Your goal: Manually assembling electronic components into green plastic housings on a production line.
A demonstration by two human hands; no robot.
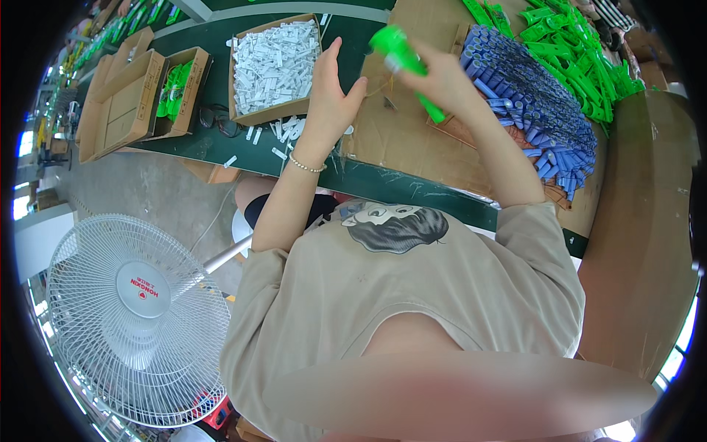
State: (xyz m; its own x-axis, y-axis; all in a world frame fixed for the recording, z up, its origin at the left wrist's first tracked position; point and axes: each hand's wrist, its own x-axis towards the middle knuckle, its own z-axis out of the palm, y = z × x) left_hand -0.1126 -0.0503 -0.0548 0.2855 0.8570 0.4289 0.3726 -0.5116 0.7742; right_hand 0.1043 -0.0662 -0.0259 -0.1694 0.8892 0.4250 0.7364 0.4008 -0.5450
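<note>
My right hand (pixel 444 79) is closed around a bright green plastic piece (pixel 398 53), smeared by motion, above the cardboard sheet on the table. A green end of it sticks out below my fingers. My left hand (pixel 333 94) is raised with thumb and fingers apart, holding nothing, beside a cardboard box (pixel 234 94) of small white plastic parts (pixel 276 65). Several loose white parts (pixel 289 130) lie on the green tabletop under my left wrist. To the right of my right forearm is a dense pile of blue cylindrical pieces (pixel 526 92).
Beyond the blue pieces lies a heap of green plastic parts (pixel 578 55). At the left stand open cardboard boxes (pixel 121 110), one with green parts (pixel 174 90). Dark glasses (pixel 219 119) lie near them. A white fan (pixel 140 317) stands close on my left; a large cardboard panel (pixel 639 236) is at my right.
</note>
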